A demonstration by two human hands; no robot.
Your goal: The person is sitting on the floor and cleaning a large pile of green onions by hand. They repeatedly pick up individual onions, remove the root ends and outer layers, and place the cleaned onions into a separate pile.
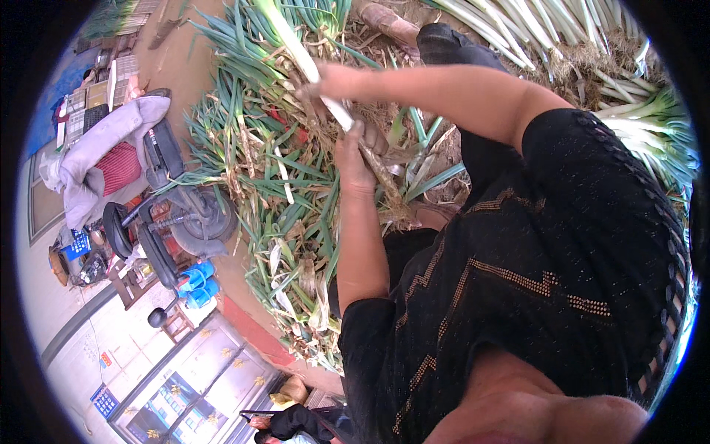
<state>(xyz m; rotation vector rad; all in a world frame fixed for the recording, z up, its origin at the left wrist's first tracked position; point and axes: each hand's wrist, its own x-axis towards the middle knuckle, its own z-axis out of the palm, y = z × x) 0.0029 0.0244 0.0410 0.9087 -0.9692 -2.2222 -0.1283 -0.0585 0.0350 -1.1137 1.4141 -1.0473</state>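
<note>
A long green onion (297, 53) with a white stalk runs slantwise in front of me, its roots at the lower right end. My left hand (363, 141) is closed around the lower stalk, above the brown outer layers and roots. Further up, my right hand (330, 83) is blurred and lies across the same stalk, its fingers curled at it; brown, dry leaf layers hang beneath. Unpeeled green onions (238, 61) with green tops lie beyond and left of my hands. Loose green leaves and peelings (299, 222) cover the ground to the left.
White-stalked onions (516, 28) lie in rows at the upper right, a bundle (643, 122) beneath them. A parked scooter (166, 222) with a lilac cover (94, 150) stands at left, blue sandals (198, 286) by it. Part of another person (294, 427) shows at the bottom edge.
</note>
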